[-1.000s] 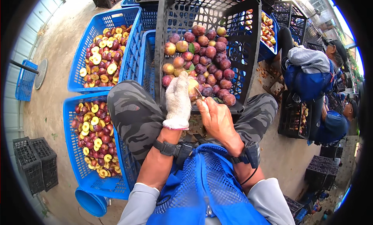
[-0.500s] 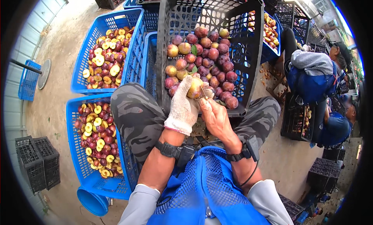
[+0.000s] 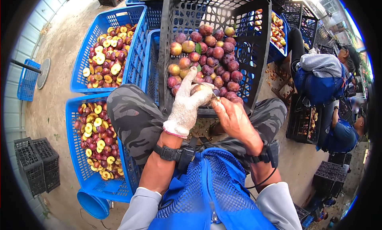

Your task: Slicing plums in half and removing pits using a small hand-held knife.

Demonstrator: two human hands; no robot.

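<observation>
My left hand [image 3: 186,104], in a white knit glove, is closed at the near end of a black crate [image 3: 167,71] that rests by my knees. A plum is in its grip, mostly hidden by the gloved fingers. Bare, my right hand [image 3: 235,119] pinches a small thin-bladed knife [image 3: 215,95], whose tip side meets the gloved fingers; the handle is hidden in my palm. Beyond both hands, a heap of whole red and yellow plums [image 3: 211,62] fills the tilted crate's near part, with a few green leaves among them.
Two blue crates [image 3: 71,130] of halved plums [image 3: 98,140] stand at my left, with a blue bucket [image 3: 93,204] behind the nearer one. Black crates [image 3: 45,164] are stacked at far left. At right, a seated person [image 3: 320,77] is beside another black crate [image 3: 300,126].
My right hand has moved right and down, turning slightly. The gloved hand has rolled over, so the yellowish plum that showed in it is now mostly covered.
</observation>
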